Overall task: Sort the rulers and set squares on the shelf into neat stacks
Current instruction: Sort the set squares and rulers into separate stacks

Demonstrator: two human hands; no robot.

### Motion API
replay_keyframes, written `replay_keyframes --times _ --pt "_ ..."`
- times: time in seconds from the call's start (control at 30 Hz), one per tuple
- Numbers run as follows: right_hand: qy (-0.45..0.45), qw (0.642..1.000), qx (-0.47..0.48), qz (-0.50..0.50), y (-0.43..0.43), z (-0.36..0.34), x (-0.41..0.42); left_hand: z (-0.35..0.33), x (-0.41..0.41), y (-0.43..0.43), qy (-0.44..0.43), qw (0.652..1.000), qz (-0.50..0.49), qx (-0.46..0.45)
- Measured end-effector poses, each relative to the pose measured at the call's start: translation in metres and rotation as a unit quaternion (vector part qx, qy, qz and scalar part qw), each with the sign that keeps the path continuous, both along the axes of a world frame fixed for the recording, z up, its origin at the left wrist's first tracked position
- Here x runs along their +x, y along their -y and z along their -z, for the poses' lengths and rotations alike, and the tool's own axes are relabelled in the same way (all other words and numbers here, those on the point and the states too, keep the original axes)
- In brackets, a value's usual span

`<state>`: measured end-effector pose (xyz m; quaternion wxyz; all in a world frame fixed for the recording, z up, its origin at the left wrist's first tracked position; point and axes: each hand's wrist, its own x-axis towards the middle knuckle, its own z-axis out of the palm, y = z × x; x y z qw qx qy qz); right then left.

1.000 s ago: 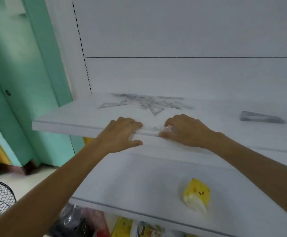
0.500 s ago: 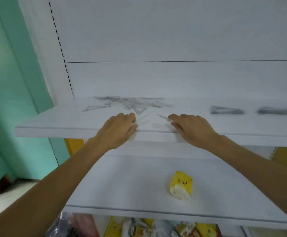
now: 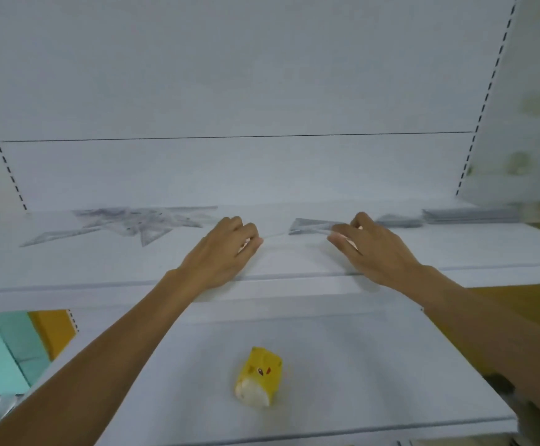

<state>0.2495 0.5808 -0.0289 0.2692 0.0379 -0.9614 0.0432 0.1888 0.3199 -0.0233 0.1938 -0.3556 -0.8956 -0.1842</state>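
While blur smears the shelf, your left hand pinches a barely visible clear ruler; your right hand curls beside a set square stack at its ten o'clock, grip hidden.

The shelf is bare between left hand and right hand; scattered set squares crowd farther left, stacks farther right.

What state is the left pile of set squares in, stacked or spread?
Spread: the pile lies flat on the upper shelf, pieces overlapping with corners pointing different ways, left of the left hand.
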Motion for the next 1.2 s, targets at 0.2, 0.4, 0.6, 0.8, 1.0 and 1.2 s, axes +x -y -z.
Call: replay_keyframes --times 0.2,0.4,0.6,0.8,1.0,1.2 --pt "0.012 1.0 -0.001 -0.004 -0.11 0.001 -0.003 0.007 -0.011 -0.093 -0.02 0.998 0.032 0.047" --pt "0.021 1.0 0.003 0.0 -0.176 0.0 -0.016 0.01 -0.016 -0.16 0.0 0.997 0.059 0.045" --pt "0.011 0.999 -0.039 -0.029 -0.198 -0.004 -0.037 0.015 -0.025 -0.186 -0.012 0.997 0.051 0.05" --pt "0.061 0.996 -0.065 -0.023 -0.198 -0.004 -0.07 0.014 -0.034 -0.18 -0.018 0.997 0.019 0.069" --pt "0.07 0.997 -0.044 0.004 -0.183 0.0 -0.092 0.012 -0.046 -0.164 -0.009 0.996 -0.021 0.082" --pt "0.11 0.99 -0.074 0.052 -0.186 -0.002 -0.094 0.007 -0.06 -0.151 -0.021 0.996 -0.021 0.086"
